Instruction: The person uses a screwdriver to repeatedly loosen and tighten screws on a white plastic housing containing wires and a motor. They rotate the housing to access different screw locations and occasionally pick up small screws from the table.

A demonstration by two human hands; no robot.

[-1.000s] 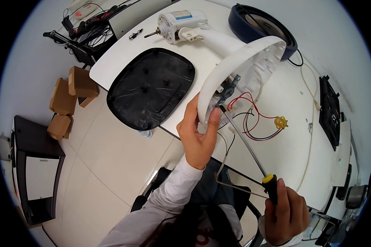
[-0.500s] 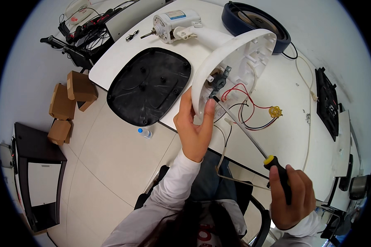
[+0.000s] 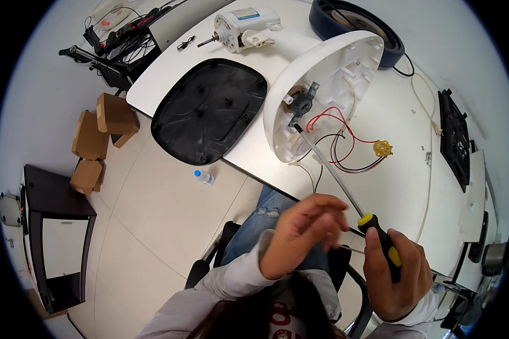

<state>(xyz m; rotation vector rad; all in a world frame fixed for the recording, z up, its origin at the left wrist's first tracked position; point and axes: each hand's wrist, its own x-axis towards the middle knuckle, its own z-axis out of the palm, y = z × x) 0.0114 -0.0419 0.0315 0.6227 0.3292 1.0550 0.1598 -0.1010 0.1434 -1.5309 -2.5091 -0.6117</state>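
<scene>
My right hand (image 3: 398,274) is wrapped round the black and yellow handle of a screwdriver (image 3: 342,179). Its long shaft slants up and away to the left. The tip meets the lower end of a dark metal part (image 3: 303,103) inside a white hollow plastic housing (image 3: 278,96), which stands tilted on the table. Near the handle end of the shaft, my left hand (image 3: 305,233) hangs with loosely bent fingers, slightly blurred, holding nothing. Red and black wires (image 3: 353,135) come out of the housing to a yellow round part (image 3: 383,148).
Left of the housing, a black plastic cover (image 3: 209,113) lies on the white table (image 3: 379,192). Behind stand a white motor (image 3: 246,28) and a dark blue round part (image 3: 367,25). A black frame (image 3: 454,138) lies far right. On the floor are cardboard boxes (image 3: 116,116) and a bottle (image 3: 204,177).
My left hand has let go of the housing's rim and come back toward me, near the screwdriver. The screwdriver tip stays at the metal part. The view has shifted slightly.
</scene>
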